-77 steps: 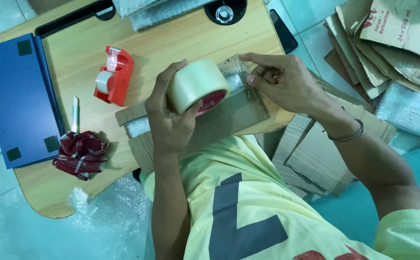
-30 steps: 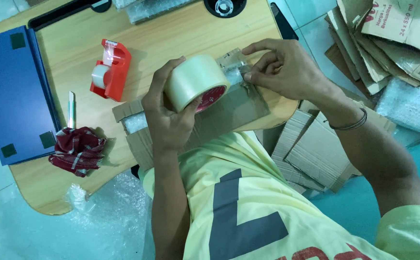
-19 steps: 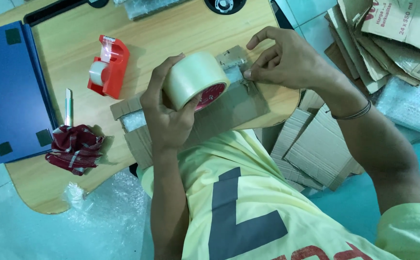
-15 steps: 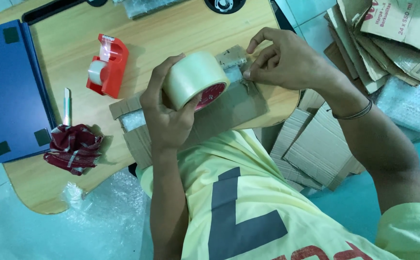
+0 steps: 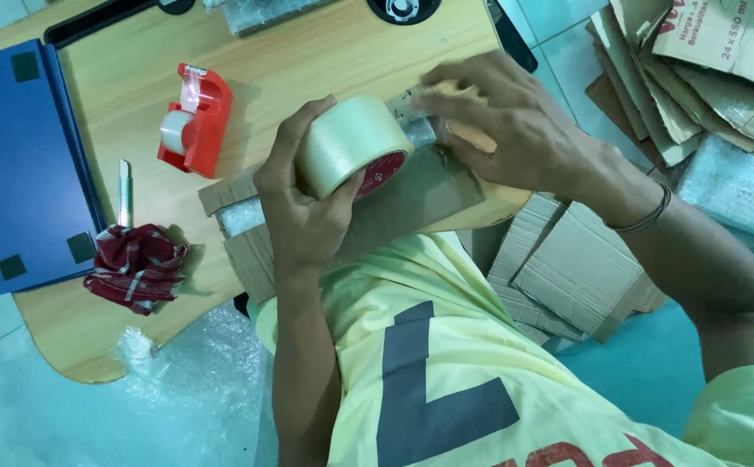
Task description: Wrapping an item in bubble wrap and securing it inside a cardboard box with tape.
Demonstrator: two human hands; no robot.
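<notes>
Left hand (image 5: 303,216): fingers curled shut around a roll of clear packing tape (image 5: 349,145), held just above a cardboard-wrapped parcel (image 5: 411,195) on the wooden worktop (image 5: 308,60). Right hand (image 5: 502,117): fingers bent, pressing down on the parcel's far end beside the roll; blurred, so the exact grip cannot be told. Parcel largely hidden by both hands. Farther left: red checked cloth (image 5: 134,266), red tape dispenser (image 5: 193,121), blue board (image 5: 13,164).

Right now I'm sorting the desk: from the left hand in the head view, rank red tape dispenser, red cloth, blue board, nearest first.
From the left hand:
1. Red tape dispenser, up-left on the table.
2. Red cloth, left, near the table edge.
3. Blue board, far left.
</notes>
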